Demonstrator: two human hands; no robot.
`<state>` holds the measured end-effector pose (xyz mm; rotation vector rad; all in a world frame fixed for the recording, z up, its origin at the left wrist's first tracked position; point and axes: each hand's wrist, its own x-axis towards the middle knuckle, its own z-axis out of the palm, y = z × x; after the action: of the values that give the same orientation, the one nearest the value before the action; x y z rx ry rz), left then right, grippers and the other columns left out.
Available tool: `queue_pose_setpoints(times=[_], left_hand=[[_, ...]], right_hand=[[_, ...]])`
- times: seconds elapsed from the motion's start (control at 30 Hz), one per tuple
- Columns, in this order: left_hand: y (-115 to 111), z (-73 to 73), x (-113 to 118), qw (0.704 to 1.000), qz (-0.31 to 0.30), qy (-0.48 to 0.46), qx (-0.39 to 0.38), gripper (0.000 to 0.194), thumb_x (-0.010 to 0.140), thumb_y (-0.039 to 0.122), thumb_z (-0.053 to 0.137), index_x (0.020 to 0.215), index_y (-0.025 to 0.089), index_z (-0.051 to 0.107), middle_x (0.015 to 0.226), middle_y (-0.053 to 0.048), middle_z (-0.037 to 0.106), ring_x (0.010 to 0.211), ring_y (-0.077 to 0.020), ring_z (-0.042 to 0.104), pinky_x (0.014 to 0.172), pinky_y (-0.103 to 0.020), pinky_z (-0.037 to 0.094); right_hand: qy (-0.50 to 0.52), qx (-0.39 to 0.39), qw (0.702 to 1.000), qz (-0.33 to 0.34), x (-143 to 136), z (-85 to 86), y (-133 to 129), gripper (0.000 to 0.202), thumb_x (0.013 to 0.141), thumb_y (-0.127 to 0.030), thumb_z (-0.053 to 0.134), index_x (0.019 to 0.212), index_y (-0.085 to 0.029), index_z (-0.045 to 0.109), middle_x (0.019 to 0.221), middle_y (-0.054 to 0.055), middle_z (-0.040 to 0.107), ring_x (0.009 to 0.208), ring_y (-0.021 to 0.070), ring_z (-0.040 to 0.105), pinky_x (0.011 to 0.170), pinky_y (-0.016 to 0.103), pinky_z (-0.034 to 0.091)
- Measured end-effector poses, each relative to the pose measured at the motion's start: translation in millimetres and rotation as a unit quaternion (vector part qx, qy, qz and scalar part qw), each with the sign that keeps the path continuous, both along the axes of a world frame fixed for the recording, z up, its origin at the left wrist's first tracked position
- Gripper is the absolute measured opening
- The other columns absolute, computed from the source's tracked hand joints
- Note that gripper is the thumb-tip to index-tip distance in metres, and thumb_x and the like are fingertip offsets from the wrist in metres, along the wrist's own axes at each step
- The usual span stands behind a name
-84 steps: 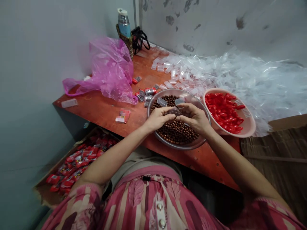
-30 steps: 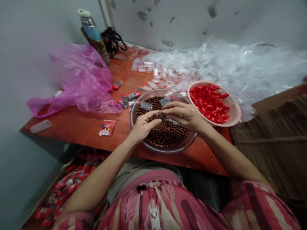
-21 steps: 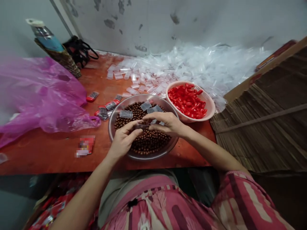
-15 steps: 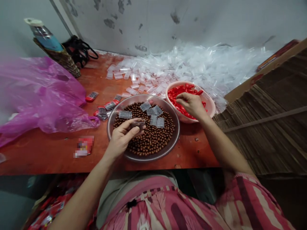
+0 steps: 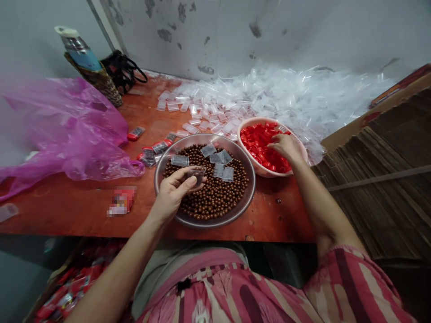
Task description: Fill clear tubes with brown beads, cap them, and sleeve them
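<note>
My left hand (image 5: 177, 190) pinches a small clear plastic case (image 5: 197, 173) between thumb and fingers, above a round metal basin (image 5: 249, 197). Brown round balls (image 5: 215, 202) fill much of the basin. Several flat clear cases (image 5: 228, 174) lie on top of them. To the right, my right hand (image 5: 287, 147) is over a pink plastic bowl (image 5: 305, 154) of small red caps (image 5: 257, 139). Its fingers look parted at the caps, and I see nothing held in them.
Empty clear cases (image 5: 269, 96) are heaped along the wall. Filled red-capped cases (image 5: 160, 147) lie left of the basin, near a purple plastic bag (image 5: 77, 134). A bottle (image 5: 82, 56) stands behind. Stacked cardboard (image 5: 380, 157) borders the right; a red packet (image 5: 123, 200) lies in front.
My right hand has moved slightly right within the bowl, and its fingers have parted. My left hand still holds the clear case. The whole view has shifted a little.
</note>
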<state>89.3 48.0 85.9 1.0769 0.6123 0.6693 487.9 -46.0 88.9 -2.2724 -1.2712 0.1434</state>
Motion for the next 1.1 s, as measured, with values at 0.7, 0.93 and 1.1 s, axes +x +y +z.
queue_pose_setpoints(times=[0.7,0.93,1.1], left_hand=[[-0.2,-9.0,-0.7,0.993,0.046,-0.097,0.044,0.037,0.071,0.038,0.075,0.102,0.018,0.069,0.106,-0.006,0.071,0.098,-0.0197,0.065,0.082,-0.03,0.055],[-3.7,-7.3,-3.3,0.981,0.059,-0.049,0.18,0.026,0.079,0.029,0.067,0.102,0.018,0.07,0.105,-0.005,0.072,0.101,-0.0197,0.064,0.096,-0.033,0.048],[-4.5,-6.6,-4.9,0.989,0.033,-0.073,0.121,0.034,0.081,0.037,0.064,0.108,0.017,0.068,0.11,-0.006,0.07,0.093,-0.019,0.065,0.082,-0.032,0.055]], right_hand=[[0.345,0.063,0.91,0.221,-234.6,35.4,17.3,0.029,0.078,-0.042,0.07,0.097,-0.021,0.072,0.084,0.003,0.072,0.071,0.0165,0.066,0.068,0.03,0.053],[0.554,0.047,0.817,0.154,-241.3,24.0,23.1,0.031,0.062,-0.036,0.084,0.083,-0.021,0.066,0.074,-0.002,0.067,0.056,0.0095,0.061,0.056,0.024,0.053],[0.523,0.082,0.834,0.158,-234.8,31.5,23.1,0.03,0.063,-0.03,0.083,0.087,-0.022,0.067,0.078,-0.001,0.069,0.065,0.012,0.065,0.061,0.025,0.055]])
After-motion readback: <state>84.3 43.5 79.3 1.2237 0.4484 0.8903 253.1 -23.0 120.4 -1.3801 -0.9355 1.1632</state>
